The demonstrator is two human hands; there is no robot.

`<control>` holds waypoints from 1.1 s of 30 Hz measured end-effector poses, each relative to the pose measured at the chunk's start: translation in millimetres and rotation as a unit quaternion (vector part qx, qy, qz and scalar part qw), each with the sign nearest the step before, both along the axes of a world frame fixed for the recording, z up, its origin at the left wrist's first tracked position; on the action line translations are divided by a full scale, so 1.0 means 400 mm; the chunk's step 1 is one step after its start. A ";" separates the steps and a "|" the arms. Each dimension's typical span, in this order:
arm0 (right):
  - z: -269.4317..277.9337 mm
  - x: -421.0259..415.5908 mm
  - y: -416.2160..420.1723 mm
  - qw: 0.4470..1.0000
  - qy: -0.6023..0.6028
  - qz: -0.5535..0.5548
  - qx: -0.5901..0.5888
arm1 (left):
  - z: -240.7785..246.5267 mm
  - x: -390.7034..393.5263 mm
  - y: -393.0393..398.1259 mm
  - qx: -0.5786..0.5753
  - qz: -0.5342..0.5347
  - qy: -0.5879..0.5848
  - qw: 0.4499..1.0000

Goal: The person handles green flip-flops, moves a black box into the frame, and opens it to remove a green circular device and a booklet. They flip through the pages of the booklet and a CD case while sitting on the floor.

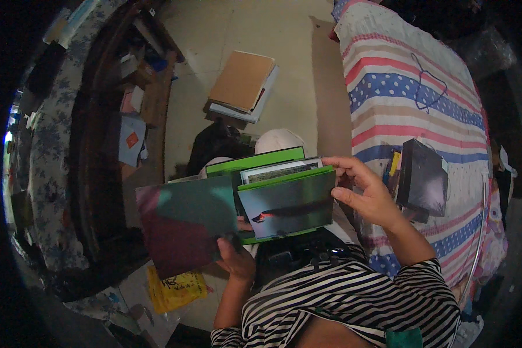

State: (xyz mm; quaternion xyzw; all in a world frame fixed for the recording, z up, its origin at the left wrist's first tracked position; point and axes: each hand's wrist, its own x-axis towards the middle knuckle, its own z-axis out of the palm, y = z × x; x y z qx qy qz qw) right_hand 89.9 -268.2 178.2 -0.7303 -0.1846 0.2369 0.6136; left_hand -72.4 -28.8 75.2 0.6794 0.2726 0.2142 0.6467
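Note:
A dark green and maroon cover or folder (pixel 182 222) is held at its lower right edge by my left hand (pixel 237 259), thumb on top. To its right, over my lap, lies an open green-edged box or folder (pixel 261 158). My right hand (pixel 365 191) grips the right edge of a card with a dark picture and a red-orange spot (pixel 293 209), its thumb at the card's corner. Behind that card, a framed-looking photo print (pixel 282 173) shows its upper part. Some fingertips are hidden behind the cards.
A stack of folders or books (pixel 243 82) lies on the floor ahead. Right is a bed with a striped cover (pixel 383 117), bearing a black box (pixel 423 178) and a blue hanger (pixel 422 82). A wooden shelf (pixel 158 104) stands left; a yellow bag (pixel 176 289) lies below the cover.

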 end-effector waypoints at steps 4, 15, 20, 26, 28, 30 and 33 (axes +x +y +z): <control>0.006 -0.008 0.012 0.999 0.033 -0.017 -0.030 | 0.014 0.014 -0.012 0.036 0.018 0.015 0.999; 0.023 -0.013 0.000 0.968 -0.242 0.011 -0.070 | -0.005 0.000 -0.008 0.052 0.013 0.023 0.998; 0.036 -0.008 -0.033 0.943 -0.315 0.097 0.044 | -0.029 0.017 -0.009 -0.050 0.007 -0.103 0.993; 0.043 -0.007 -0.034 0.953 -0.187 0.178 0.159 | -0.023 0.011 0.016 0.123 -0.079 -0.112 0.983; 0.046 -0.011 -0.031 0.953 -0.165 0.189 0.173 | -0.032 0.005 0.017 0.244 -0.083 -0.091 0.962; 0.049 -0.010 -0.032 0.953 -0.152 0.201 0.171 | -0.034 0.001 0.022 0.211 -0.092 -0.097 0.968; 0.049 -0.019 -0.034 0.955 -0.121 0.204 0.178 | -0.055 -0.013 0.038 0.071 -0.080 -0.102 0.989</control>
